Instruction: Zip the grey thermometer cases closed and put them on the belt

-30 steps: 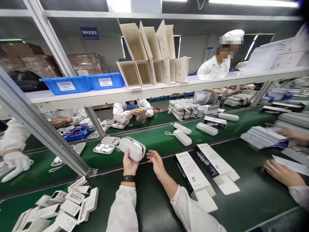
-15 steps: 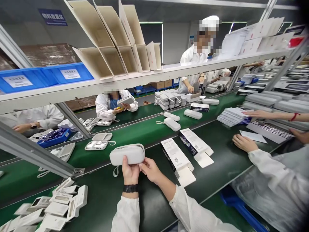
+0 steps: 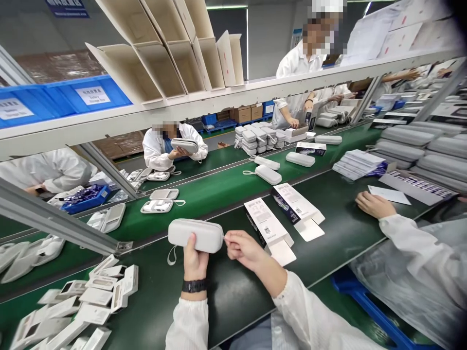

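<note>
Left hand (image 3: 194,260) wrapped around grey case (image 3: 196,235), held level just above the dark bench (image 3: 226,291). Right hand (image 3: 243,249) pinches the case's right end, fingers closed. Flat boxes (image 3: 268,228) lie just right; white trays (image 3: 83,304) piled left.

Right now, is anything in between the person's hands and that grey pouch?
No. The left hand grips the grey zip case directly, and the right hand pinches at its right end. Nothing sits between either hand and the case; the printed boxes lie off to the right.
</note>
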Demonstrator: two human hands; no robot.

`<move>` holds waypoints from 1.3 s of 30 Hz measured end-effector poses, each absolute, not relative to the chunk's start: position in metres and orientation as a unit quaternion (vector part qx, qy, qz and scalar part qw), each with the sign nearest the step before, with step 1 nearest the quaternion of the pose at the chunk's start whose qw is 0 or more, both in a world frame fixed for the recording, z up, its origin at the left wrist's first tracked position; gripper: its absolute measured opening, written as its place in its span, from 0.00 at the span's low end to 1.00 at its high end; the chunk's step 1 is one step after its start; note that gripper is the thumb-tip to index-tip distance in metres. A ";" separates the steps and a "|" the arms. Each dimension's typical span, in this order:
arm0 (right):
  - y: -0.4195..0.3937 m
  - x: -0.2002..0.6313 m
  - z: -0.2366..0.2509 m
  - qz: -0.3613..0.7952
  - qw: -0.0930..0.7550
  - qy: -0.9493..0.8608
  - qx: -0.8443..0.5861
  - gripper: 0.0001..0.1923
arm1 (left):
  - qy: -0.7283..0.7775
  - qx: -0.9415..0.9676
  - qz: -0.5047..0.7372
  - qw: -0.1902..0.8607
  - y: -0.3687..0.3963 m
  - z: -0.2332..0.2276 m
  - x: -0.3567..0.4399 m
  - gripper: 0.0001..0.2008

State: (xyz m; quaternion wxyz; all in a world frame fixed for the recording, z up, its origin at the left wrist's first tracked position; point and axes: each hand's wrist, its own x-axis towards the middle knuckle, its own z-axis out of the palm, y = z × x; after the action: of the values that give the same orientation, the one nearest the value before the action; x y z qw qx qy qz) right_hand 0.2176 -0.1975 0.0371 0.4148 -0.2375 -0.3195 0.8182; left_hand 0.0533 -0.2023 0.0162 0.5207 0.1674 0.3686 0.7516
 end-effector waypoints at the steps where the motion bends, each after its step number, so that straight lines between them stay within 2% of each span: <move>1: -0.195 0.225 0.041 0.816 0.407 -0.325 -0.251 0.16 | 0.378 0.208 0.734 0.525 -0.206 0.013 0.051 0.27; 3: -0.190 0.237 0.047 0.809 0.378 -0.348 -0.286 0.16 | 0.395 0.301 0.685 0.534 -0.214 0.010 0.044 0.31; 6: -0.190 0.246 0.054 0.798 0.313 -0.387 -0.339 0.15 | 0.423 0.497 0.547 0.525 -0.224 0.022 0.032 0.30; 9: -0.196 0.249 0.058 0.785 0.289 -0.402 -0.371 0.14 | 0.442 0.665 0.387 0.461 -0.230 0.053 0.026 0.28; 12: -0.204 0.250 0.065 0.789 0.294 -0.397 -0.367 0.16 | 0.431 0.738 0.334 0.398 -0.230 0.084 0.027 0.31; 15: -0.213 0.252 0.078 0.808 0.326 -0.382 -0.308 0.16 | 0.408 0.753 0.348 0.382 -0.229 0.094 0.033 0.31; 18: -0.218 0.257 0.094 0.801 0.380 -0.381 -0.263 0.17 | 0.402 0.705 0.415 0.411 -0.230 0.084 0.043 0.32; 20: -0.217 0.261 0.102 0.786 0.395 -0.388 -0.274 0.17 | 0.412 0.670 0.452 0.419 -0.232 0.077 0.049 0.32; 22: -0.215 0.264 0.107 0.756 0.386 -0.427 -0.311 0.16 | 0.426 0.678 0.429 0.418 -0.234 0.078 0.049 0.31; 26: -0.215 0.260 0.110 0.606 0.328 -0.618 -0.378 0.16 | 0.421 0.691 0.358 0.466 -0.233 0.091 0.039 0.25; 31: -0.223 0.241 0.104 0.352 0.280 -0.782 -0.432 0.13 | 0.461 0.543 0.482 0.510 -0.229 0.075 0.022 0.24; 33: -0.224 0.240 0.100 0.349 0.285 -0.788 -0.419 0.12 | 0.478 0.496 0.512 0.513 -0.222 0.061 0.012 0.22; 36: -0.226 0.246 0.090 0.431 0.317 -0.752 -0.386 0.13 | 0.491 0.484 0.535 0.489 -0.198 0.045 -0.004 0.20; 39: -0.231 0.252 0.072 0.491 0.340 -0.691 -0.408 0.14 | 0.528 0.486 0.522 0.460 -0.154 0.040 -0.005 0.26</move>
State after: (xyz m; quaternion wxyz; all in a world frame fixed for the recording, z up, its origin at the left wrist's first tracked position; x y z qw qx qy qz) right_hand 0.2520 -0.2314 0.0722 0.3398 -0.4084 -0.6906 0.4907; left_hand -0.0055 -0.1543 0.0400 0.4602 0.4858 0.5285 0.5224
